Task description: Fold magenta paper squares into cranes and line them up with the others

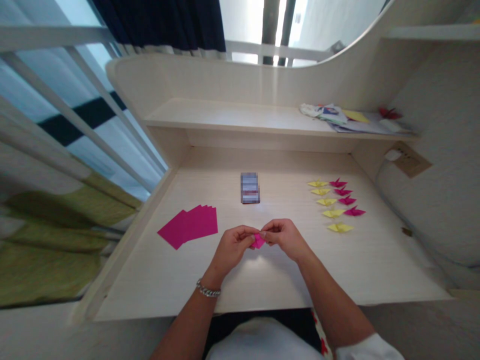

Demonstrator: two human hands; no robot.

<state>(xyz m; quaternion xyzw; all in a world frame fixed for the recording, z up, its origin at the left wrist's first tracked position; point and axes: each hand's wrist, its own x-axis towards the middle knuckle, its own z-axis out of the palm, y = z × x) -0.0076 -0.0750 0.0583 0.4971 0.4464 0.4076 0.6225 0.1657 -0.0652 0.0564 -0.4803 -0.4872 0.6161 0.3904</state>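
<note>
A small folded piece of magenta paper (258,241) is held over the pale wooden desk (150,280), pinched from both sides. My left hand (232,246), with a metal bracelet on its wrist, grips the paper's left part. My right hand (285,237) pinches its right part with fingers pressed together. Most of the paper is hidden by my fingers. A fan of several flat magenta paper sheets (190,224) lies to the left of my hands.
A phone (250,187) lies face up behind my hands. Rows of folded yellow figures (330,205) and magenta figures (345,196) sit at the right. Papers and a red figure (390,114) rest on the upper shelf (225,117). A window railing is at the left.
</note>
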